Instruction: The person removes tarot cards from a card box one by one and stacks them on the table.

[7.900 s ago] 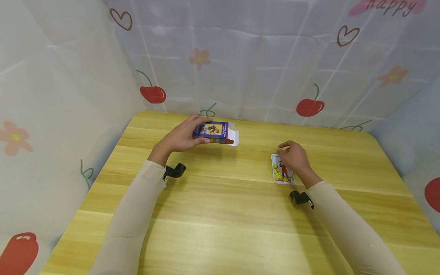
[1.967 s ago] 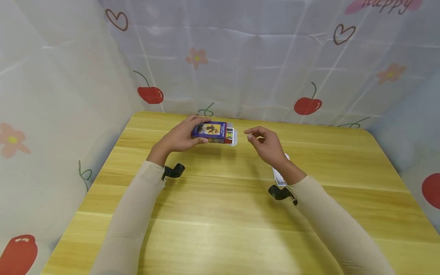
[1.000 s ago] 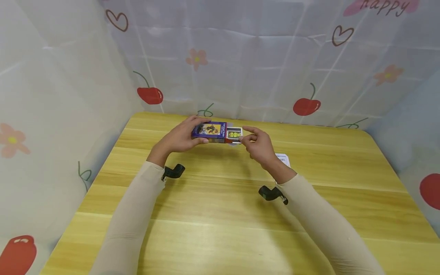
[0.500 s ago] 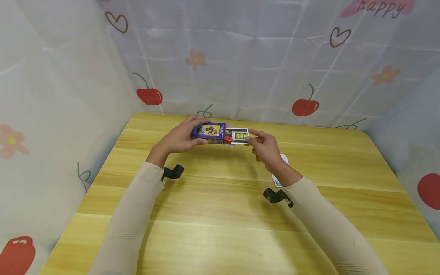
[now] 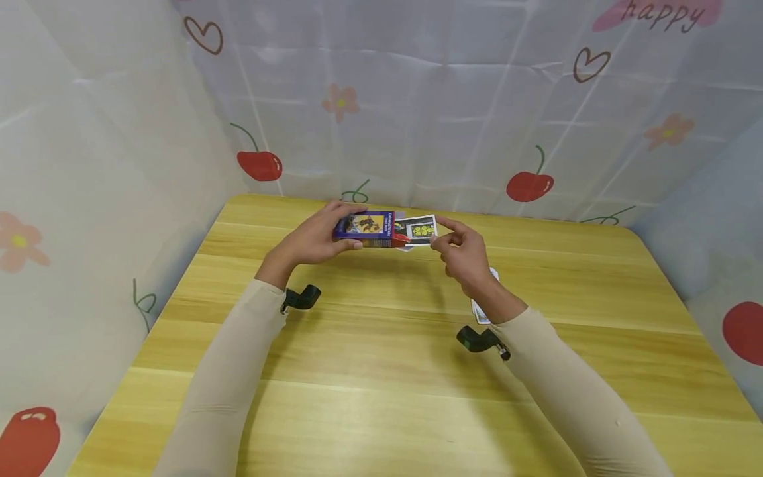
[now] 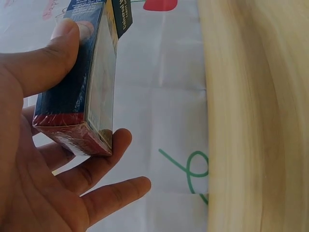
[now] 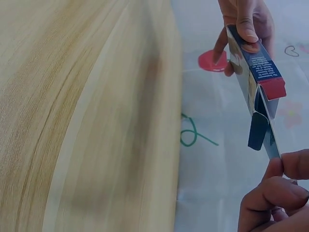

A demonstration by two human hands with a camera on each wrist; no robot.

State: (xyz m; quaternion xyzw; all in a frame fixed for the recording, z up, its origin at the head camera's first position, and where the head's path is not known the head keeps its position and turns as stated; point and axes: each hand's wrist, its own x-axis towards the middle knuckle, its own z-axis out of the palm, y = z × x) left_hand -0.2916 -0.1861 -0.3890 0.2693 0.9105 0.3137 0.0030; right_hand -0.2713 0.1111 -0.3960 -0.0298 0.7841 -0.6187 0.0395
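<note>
My left hand (image 5: 316,237) grips a blue tarot card box (image 5: 365,225) above the far part of the table, thumb on the near side and fingers behind. In the left wrist view the box (image 6: 72,92) is tilted, its red end toward the palm. Its mouth faces right with the flap out. From that mouth a picture card (image 5: 423,230) with yellow discs sticks out. My right hand (image 5: 465,257) pinches the card's outer end between thumb and index finger. Partly hidden under the right wrist, a small pile of cards (image 5: 483,315) lies on the table.
The wooden table (image 5: 357,411) reaches back to a pale curtain (image 5: 429,132) printed with cherries, flowers and hearts. Curtain also hangs at the left and right sides. A black wrist camera (image 5: 303,297) sits under the left wrist, another camera (image 5: 477,339) under the right.
My right hand has come left from the card pile to the box mouth and pinched a card there. Over the last second that card has slid further out rightward. The left hand stays put.
</note>
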